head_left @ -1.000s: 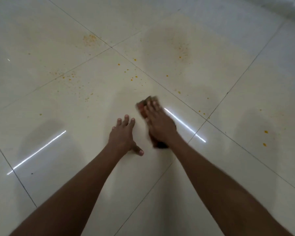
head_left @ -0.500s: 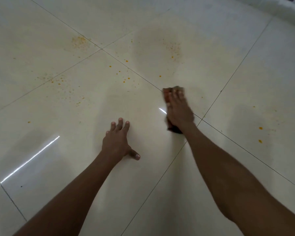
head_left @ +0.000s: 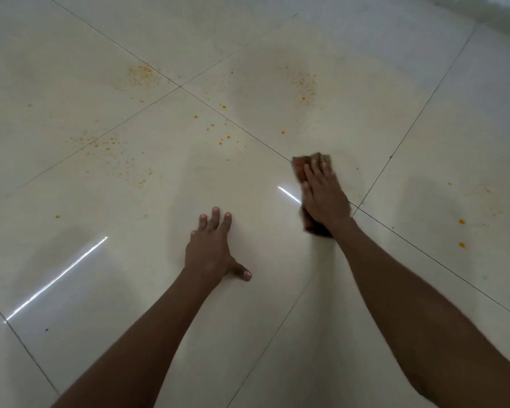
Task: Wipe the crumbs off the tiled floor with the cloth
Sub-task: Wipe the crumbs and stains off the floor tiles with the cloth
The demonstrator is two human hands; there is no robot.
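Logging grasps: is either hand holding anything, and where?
Right hand presses the cloth flat from above, fingers straight. Left hand rests bare on the floor.

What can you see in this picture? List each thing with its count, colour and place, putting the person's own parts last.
Floor: one, glossy cream tiles with thin dark joints, filling the view.
Crumbs: many, orange, scattered far left, far centre and at the right edge.
Cloth: one, brownish orange, flat on the floor right of centre, under the right hand.
Left hand: one, fingers spread, resting flat on the floor at centre.
Right hand: one, fingers straight, pressing on the cloth.
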